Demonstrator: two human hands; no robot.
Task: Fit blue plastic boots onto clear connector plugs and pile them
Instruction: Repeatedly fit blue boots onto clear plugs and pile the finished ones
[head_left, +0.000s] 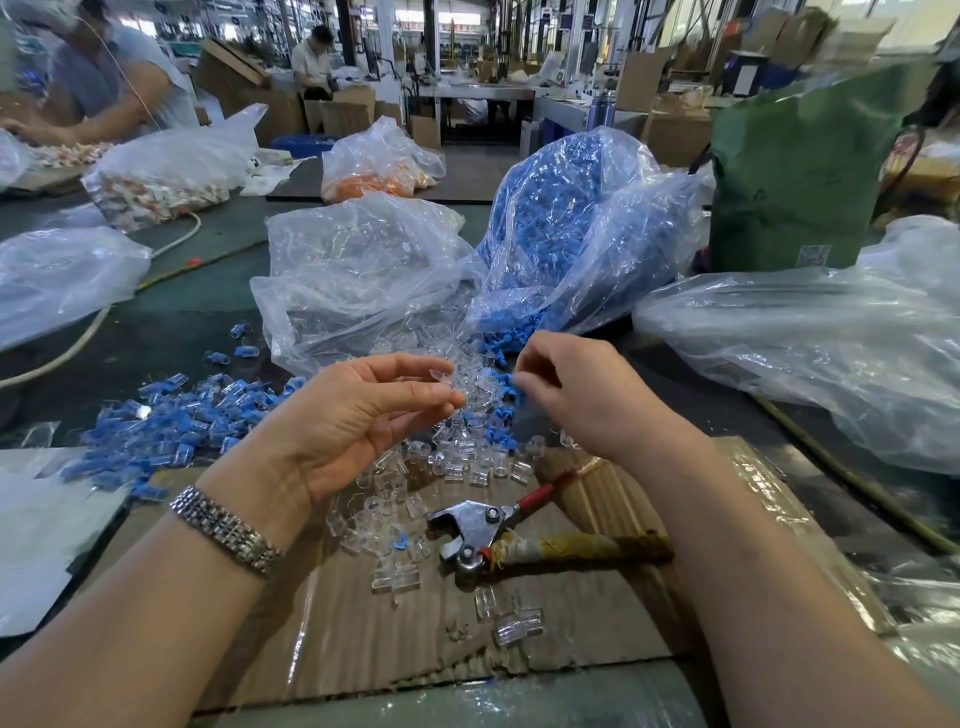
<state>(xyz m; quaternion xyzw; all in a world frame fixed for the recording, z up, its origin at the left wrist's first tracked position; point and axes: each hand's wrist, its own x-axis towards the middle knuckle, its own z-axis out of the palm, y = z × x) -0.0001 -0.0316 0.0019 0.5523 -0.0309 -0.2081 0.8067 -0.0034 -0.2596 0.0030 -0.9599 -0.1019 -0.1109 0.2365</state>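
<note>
Counter (171, 332): dark green, carrying bags, loose parts and a sheet of cardboard (467, 623) under both forearms.
Bag of boots (571, 218): clear plastic, packed with blue boots, mouth spilling toward the hands.
Bag of plugs (358, 270): clear plastic, just left of the blue bag, mouth likewise open toward the near edge.
Finished pile (171, 426): fitted blue-and-clear pieces heaped on the counter, left of the left hand.
Loose plugs (457, 462): clear, scattered on counter and cardboard between and below the hands.
Pliers (498, 530): red-handled, lying on the cardboard near the right wrist, untouched.
Left hand (363, 421): palm up, raised above the loose plugs, thumb and fingertips pinching one clear plug (439, 376).
Right hand (571, 395): back to the camera, fingers curled, seemingly pinching a blue boot (514, 382); only a sliver of blue shows, so not certain.
Key relation: plug directly left of the boot, the two nearly touching at the same height; plug's long axis apparently running left to right toward the right hand.
Likely step: boot not yet seated; short inward push by the right hand called for, then a drop onto the pile at left.
</note>
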